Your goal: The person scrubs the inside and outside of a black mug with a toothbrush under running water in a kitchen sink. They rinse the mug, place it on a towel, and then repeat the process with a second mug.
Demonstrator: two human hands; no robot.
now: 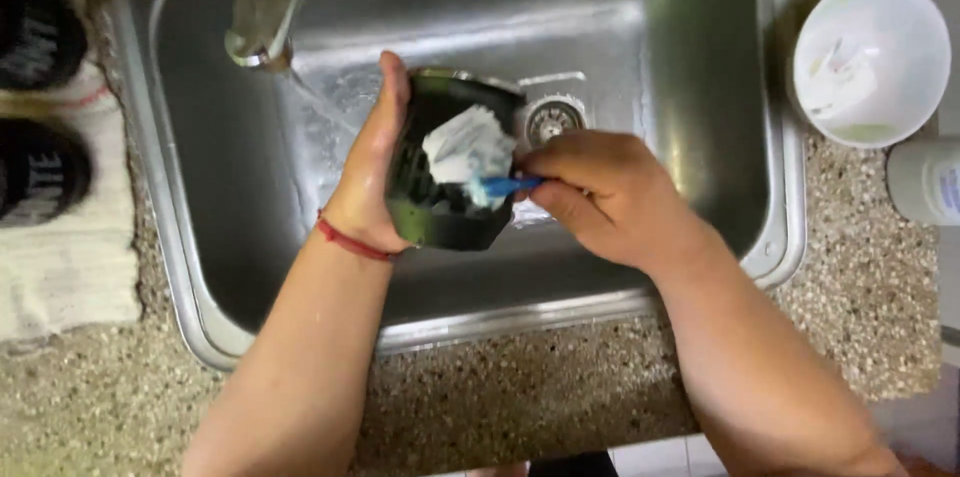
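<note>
2 hands: both work over the steel sink [700, 57], near its middle.
Around: a white cup [871, 59] stands right of the sink on the counter, a pale bottle [925, 180] just near of it; 2 dark shoes [38, 97] lie far left on a white cloth [70, 277].
In the way: the faucet [265, 12] hangs over the far left of the basin, its water falling just left of the left hand [365, 177].
Surface: speckled stone counter [520, 407] rings the sink; drain [552, 120] lies behind the container.
Container: a dark green container [440, 197], tilted on its side, white foam inside.
Left fingers: wrapped around the container's left wall.
Right fingers: the right hand [600, 197] pinches a blue brush handle [510, 185], its tip inside the container.
</note>
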